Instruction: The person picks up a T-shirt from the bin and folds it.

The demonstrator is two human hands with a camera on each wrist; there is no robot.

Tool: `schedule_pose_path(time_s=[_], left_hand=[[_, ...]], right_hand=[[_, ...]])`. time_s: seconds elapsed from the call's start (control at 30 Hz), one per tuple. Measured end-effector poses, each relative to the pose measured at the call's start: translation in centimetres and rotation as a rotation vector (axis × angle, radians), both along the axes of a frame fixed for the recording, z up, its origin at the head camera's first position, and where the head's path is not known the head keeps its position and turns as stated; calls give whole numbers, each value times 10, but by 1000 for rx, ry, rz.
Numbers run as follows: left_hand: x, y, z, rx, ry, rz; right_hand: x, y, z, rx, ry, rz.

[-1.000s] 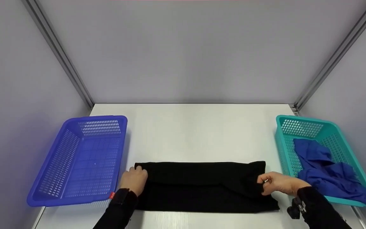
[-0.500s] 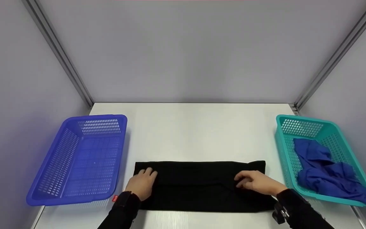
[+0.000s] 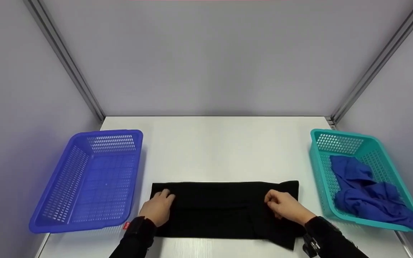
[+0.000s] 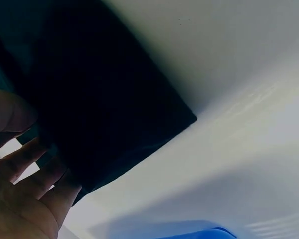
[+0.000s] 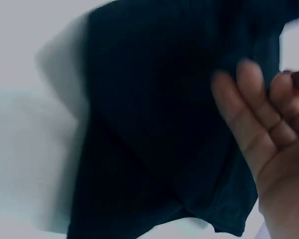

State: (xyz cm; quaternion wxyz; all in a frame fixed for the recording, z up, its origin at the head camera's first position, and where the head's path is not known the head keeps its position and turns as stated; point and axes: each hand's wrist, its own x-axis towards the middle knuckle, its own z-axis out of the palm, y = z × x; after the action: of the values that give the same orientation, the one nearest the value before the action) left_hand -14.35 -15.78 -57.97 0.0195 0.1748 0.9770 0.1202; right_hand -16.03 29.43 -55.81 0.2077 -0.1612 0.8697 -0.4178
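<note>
A black cloth, folded into a long strip, lies near the table's front edge. Its garment kind cannot be told. My left hand rests on its left end, fingers loosely extended; in the left wrist view the fingertips of that hand are hidden by the cloth. Toward the right end, my right hand pinches a fold of the cloth between thumb and index. In the right wrist view the other fingers extend over the dark fabric. One corner of the cloth sticks out past its front edge.
A blue plastic basket with nothing in it stands at left on the white table. At right is a teal basket holding a crumpled blue cloth. Grey panels enclose the back and sides.
My right hand has moved left from the cloth's right end, and a corner there now juts toward the front. My left hand has shifted slightly right and inward on the cloth.
</note>
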Motion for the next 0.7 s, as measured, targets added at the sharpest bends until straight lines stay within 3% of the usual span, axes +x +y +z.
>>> schedule_pose_path(time_s=[0.07, 0.2, 0.43, 0.53, 0.7], left_hand=[[0, 0, 0, 4, -2, 4], [0, -1, -2, 13, 6, 3], [1, -3, -5, 12, 24, -5], [1, -3, -5, -6, 25, -3], [2, 3, -4, -17, 17, -16]], right_hand=[[1, -3, -3, 93, 102, 78], [5, -9, -7, 201, 202, 222], [16, -17, -3, 430, 321, 294], [21, -24, -2, 566, 409, 262], [22, -33, -8, 746, 430, 60]])
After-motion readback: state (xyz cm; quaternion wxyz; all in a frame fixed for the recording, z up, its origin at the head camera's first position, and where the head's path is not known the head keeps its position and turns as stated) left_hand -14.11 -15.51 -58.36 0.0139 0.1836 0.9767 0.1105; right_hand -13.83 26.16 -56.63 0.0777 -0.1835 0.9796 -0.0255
